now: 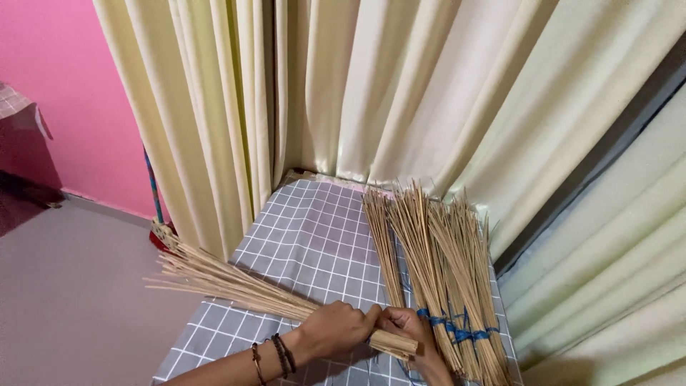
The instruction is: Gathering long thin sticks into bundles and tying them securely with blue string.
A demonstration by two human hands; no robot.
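Both hands, left hand [336, 330] and right hand [409, 330], are clamped on a pale stick bundle [236, 282], splayed leftward off the checked cloth [314, 229].

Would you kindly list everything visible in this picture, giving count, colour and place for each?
loose stick bundle: one, tan, fanned out leftward over the cloth's left edge, butt end held in both hands
tied stick bundles: several, tan, bound with blue string, lying on the cloth at right
checked cloth: one, grey with white lines, centre
curtains: cream, behind and at right
wall: pink, upper left
floor: grey, left
bracelets: a few, dark beaded, left wrist
left hand: gripping the loose bundle
right hand: at the bundle's butt end
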